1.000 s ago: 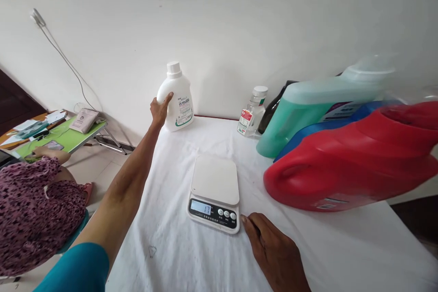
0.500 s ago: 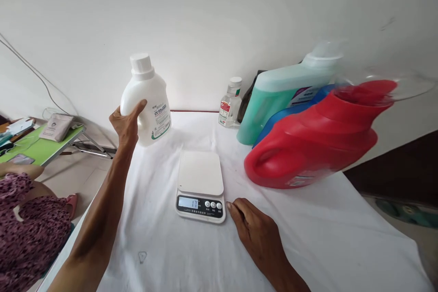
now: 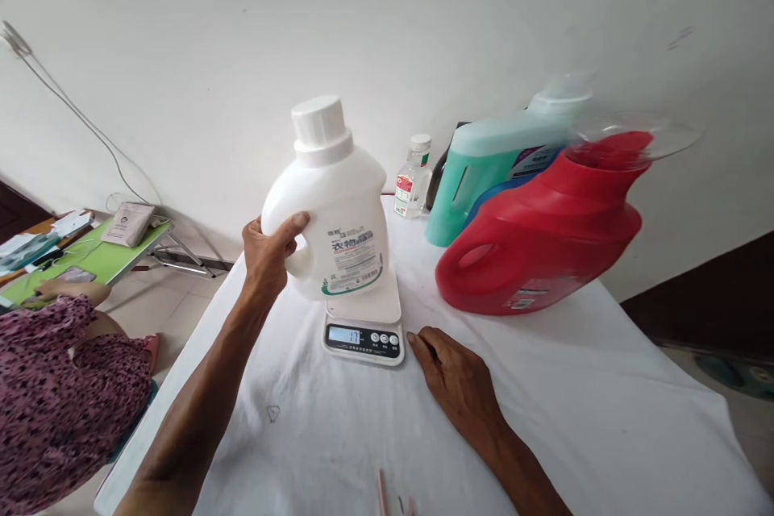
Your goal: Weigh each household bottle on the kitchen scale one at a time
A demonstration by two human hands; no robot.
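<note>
My left hand grips the handle of a white laundry detergent bottle, its thumb across the front. The capped bottle is slightly tilted over a white digital kitchen scale and hides much of the weighing plate. Whether its base touches the plate I cannot tell. The scale's display seems to read 17. Beside the scale's lower right corner, my right hand rests on the white cloth with fingers curled in and thumb towards the buttons; I see nothing in it.
On the right a red jug leans, with clear plastic at its mouth. Behind it are a green bottle and something blue. A small clear bottle stands by the wall. At left, a person in patterned clothes sits near a green table.
My left hand has brought the white bottle right and nearer, from left of the scale to over its plate. My right hand stays by the scale. The view has shifted slightly.
</note>
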